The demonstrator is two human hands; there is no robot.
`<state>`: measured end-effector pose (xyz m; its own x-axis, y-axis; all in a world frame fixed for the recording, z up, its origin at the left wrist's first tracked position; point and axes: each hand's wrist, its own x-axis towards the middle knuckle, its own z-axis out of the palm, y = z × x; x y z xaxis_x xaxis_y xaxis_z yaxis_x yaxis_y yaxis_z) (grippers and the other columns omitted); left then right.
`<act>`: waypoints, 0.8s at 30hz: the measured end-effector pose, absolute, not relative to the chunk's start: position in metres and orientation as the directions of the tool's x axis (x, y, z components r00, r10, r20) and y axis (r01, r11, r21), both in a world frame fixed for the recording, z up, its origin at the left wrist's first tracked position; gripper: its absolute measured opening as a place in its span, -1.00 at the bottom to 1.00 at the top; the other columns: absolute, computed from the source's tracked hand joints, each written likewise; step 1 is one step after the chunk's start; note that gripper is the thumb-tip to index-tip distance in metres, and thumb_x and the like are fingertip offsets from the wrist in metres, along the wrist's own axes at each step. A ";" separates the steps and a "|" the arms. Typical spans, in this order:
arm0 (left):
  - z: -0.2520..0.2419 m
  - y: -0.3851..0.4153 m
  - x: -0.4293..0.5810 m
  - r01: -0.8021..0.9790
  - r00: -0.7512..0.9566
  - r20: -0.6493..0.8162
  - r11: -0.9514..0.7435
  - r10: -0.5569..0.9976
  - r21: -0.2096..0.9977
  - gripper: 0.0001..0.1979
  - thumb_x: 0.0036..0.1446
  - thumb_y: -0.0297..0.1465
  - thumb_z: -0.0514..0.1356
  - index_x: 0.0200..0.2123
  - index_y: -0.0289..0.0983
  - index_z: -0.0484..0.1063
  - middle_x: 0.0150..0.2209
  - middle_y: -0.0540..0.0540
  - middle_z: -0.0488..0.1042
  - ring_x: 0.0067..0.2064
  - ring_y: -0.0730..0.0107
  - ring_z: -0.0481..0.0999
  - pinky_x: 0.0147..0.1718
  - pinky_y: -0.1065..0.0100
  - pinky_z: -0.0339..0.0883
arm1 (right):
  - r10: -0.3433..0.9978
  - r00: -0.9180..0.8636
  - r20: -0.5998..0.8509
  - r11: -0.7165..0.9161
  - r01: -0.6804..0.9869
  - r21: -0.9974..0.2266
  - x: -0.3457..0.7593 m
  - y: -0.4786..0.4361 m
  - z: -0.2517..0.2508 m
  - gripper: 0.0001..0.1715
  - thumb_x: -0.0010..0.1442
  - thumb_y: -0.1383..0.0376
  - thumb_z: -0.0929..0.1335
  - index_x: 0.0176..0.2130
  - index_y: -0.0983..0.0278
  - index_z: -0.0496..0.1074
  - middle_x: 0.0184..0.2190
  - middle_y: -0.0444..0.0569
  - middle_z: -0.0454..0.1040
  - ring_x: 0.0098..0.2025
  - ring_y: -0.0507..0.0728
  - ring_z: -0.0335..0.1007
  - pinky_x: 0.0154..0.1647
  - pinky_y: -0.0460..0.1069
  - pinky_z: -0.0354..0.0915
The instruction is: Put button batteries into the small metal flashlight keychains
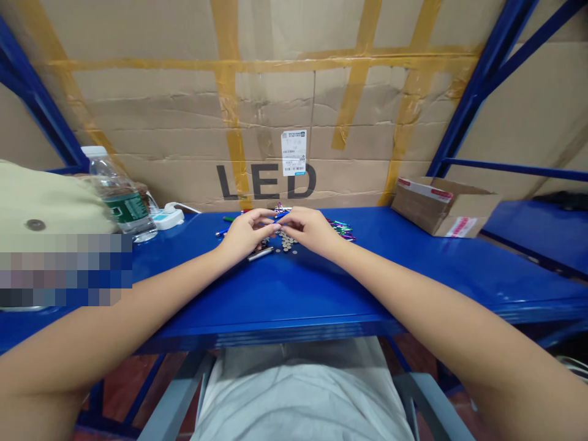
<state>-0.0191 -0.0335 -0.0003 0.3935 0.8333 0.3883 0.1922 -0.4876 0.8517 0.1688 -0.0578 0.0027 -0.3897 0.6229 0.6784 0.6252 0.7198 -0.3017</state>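
Over the blue table (275,294), my left hand (252,230) and my right hand (309,229) meet with their fingertips pinched close together. Something small and blue shows between them, too little of it to name. Below the fingers lies a pile of small round silver discs (287,242), like button cells. A silver pen-like tube (260,254) rests in front of my left hand. Shiny coloured metallic pieces (342,229) lie in a heap behind and to the right of my right hand, partly hidden by it. A blue tube (221,233) pokes out left of my left hand.
A clear plastic bottle (122,196) with a green label stands at the left, beside a white power strip (168,217). A person in a pale cap (50,202) is close on the left. An open cardboard box (443,205) sits at the right; a big carton (184,135) walls the back.
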 end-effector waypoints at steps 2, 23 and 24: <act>-0.001 -0.031 -0.020 0.197 0.370 0.381 -0.472 0.847 0.859 -0.57 -0.05 -0.18 0.31 -0.14 -0.30 0.43 -0.35 -0.11 0.55 -0.41 0.34 0.49 -0.67 0.49 0.09 | 0.621 -0.409 0.669 0.729 0.616 -0.299 0.170 -0.056 0.002 -0.81 0.21 0.29 0.33 -0.23 0.25 0.54 -0.39 -0.06 0.48 -0.33 0.05 0.32 -0.28 -0.06 0.18; -0.007 -0.020 -0.026 0.140 0.462 0.366 -0.474 0.808 0.869 -0.57 0.06 -0.28 0.30 0.01 -0.28 0.43 0.06 -0.20 0.48 0.07 0.16 0.46 0.00 0.17 0.37 | 0.642 -0.436 0.631 0.733 0.591 -0.338 0.185 -0.043 -0.003 -0.66 0.20 0.33 0.28 -0.08 0.20 0.54 -0.16 -0.03 0.58 -0.15 0.08 0.47 -0.09 0.00 0.30; -0.007 -0.020 -0.026 0.136 0.471 0.369 -0.480 0.801 0.867 -0.56 0.06 -0.28 0.30 0.01 -0.28 0.42 0.07 -0.21 0.47 0.07 0.15 0.46 -0.02 0.16 0.38 | 0.643 -0.440 0.627 0.733 0.589 -0.339 0.185 -0.043 -0.003 -0.66 0.20 0.34 0.28 -0.07 0.21 0.54 -0.16 -0.03 0.58 -0.16 0.08 0.47 -0.10 0.00 0.30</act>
